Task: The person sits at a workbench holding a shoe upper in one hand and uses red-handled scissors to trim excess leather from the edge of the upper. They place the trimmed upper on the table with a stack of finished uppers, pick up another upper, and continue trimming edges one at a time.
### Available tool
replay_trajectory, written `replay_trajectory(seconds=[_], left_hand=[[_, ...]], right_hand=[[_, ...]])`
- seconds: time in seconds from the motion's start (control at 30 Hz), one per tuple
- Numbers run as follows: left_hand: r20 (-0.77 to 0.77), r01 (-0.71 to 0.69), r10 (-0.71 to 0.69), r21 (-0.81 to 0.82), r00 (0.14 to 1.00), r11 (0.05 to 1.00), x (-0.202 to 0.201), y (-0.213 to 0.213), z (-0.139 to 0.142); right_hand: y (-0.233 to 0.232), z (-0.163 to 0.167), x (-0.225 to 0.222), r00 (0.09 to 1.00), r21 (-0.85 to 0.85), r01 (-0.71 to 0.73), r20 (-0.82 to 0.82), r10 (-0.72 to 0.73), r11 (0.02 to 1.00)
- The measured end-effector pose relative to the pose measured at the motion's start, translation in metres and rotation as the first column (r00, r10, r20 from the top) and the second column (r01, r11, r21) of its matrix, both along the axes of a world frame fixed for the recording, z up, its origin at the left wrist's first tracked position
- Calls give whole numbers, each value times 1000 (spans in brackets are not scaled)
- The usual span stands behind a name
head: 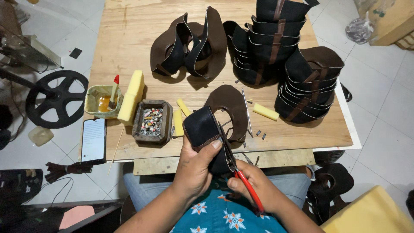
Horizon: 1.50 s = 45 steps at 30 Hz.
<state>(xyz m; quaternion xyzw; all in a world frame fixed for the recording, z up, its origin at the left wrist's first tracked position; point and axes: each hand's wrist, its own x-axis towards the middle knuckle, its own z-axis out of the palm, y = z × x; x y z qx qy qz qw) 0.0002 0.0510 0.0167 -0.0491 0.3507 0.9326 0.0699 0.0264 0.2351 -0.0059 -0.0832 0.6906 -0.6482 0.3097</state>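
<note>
While both hands sit low in the head view, just over the lap, I log the near field first. Left hand (195, 168): fingers curled closed around a dark brown leather piece (207, 129), thumb pressed on its upper face. Right hand (254, 190): fingers wrapped closed on the red handles of a pair of scissors (235, 166), blades angled up and touching the edge of the leather piece. The piece hangs over the near edge of the wooden table (129, 43), its wider flap lying on the board.

Next row out, left to right: a phone (93, 140) at the table edge, a small wooden tray (152, 121) filled with small bits, yellow foam strips (179, 118) just beside it, a thin metal tool (247, 112), another yellow foam bit (265, 111).

Further left: a large yellow sponge block (131, 96) touching a glue pot (102, 101) with a red-tipped applicator standing in it.

Far row: two loose brown leather uppers (189, 43) standing curled, then stacks of nested dark uppers (284, 56) to the right. Off the table, left, a black wheel (56, 98) on the floor.
</note>
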Motion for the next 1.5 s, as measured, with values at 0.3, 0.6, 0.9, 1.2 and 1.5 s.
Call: replay_trajectory(seconds=[0.3, 0.6, 0.9, 1.2, 1.5], left_hand=[[25, 39, -41, 87, 999, 995, 2, 3, -10], [39, 61, -65, 97, 997, 993, 2, 3, -9], [9, 74, -74, -19, 997, 997, 11, 7, -18], [-53, 68, -72, -66, 996, 996, 10, 6, -14], [-13, 5, -3, 146, 1000, 989, 0, -11, -7]], right_hand=[[4, -8, 7, 998, -89, 56, 45, -52, 994], [1, -18, 12, 983, -104, 126, 147, -110, 987], [-1, -33, 15, 986, -187, 108, -102, -128, 976], [1, -32, 15, 983, -128, 160, 107, -147, 979], [8, -38, 16, 992, 59, 127, -22, -126, 990]])
